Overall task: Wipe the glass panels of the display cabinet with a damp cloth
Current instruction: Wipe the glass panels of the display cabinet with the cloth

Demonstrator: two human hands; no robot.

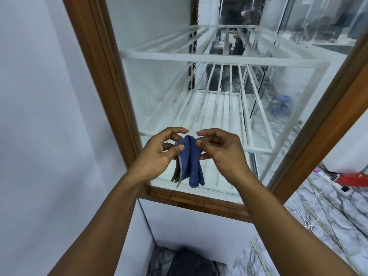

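Blue on one face and grey along its edge, the folded cloth [190, 162] hangs between the 2 hands, in front of the lower glass panel [159, 92] of the wood-framed display cabinet [95, 62]. The left hand [159, 152] pinches its upper left corner between thumb and curled fingers; the right hand [219, 148] pinches the top fold just beside it. Both forearms reach forward, palms turned inward. White slatted shelves [219, 58] sit behind the glass.

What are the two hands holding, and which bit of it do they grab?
A blue cloth. The left hand and the right hand each pinch its bunched top end, one on each side; the rest hangs down loose.
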